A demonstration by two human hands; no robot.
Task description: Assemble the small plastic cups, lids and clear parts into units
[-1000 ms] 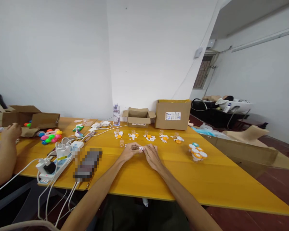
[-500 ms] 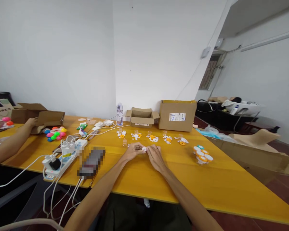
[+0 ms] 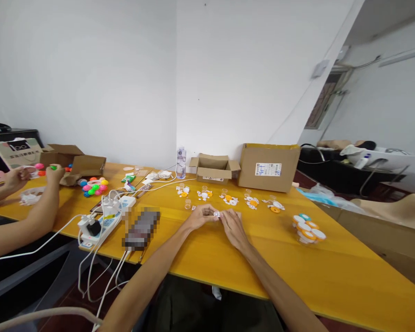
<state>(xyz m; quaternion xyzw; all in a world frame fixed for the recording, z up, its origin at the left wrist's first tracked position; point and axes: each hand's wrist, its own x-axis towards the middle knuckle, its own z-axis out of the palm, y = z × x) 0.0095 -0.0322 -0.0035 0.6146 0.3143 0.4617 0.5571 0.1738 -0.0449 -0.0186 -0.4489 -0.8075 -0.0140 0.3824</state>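
Between my two hands, just above the yellow table (image 3: 207,258), is a small white disc with holes (image 3: 216,214). My left hand (image 3: 200,216) pinches it from the left side. The fingers of my right hand (image 3: 233,227) are closed at its right edge, and their tips are partly hidden. Beyond my left hand stands a small clear cup (image 3: 187,204). A row of several clusters of white and orange plastic parts (image 3: 230,199) lies past my hands, with clear cups among them. To the right sits a group of round clear containers with orange, white and teal rims (image 3: 307,233).
An open cardboard box (image 3: 212,170) and a larger closed one (image 3: 268,168) stand against the wall beside a water bottle (image 3: 181,162). Leftward are a blurred-out phone (image 3: 142,229), a corded power strip (image 3: 107,223) and coloured balls (image 3: 94,188). A co-worker's arm (image 3: 41,212) reaches in.
The view has turned a little left, so the table things appear shifted right. My hands keep hold of the disc. The co-worker's hand has left the cardboard box and now holds something green.
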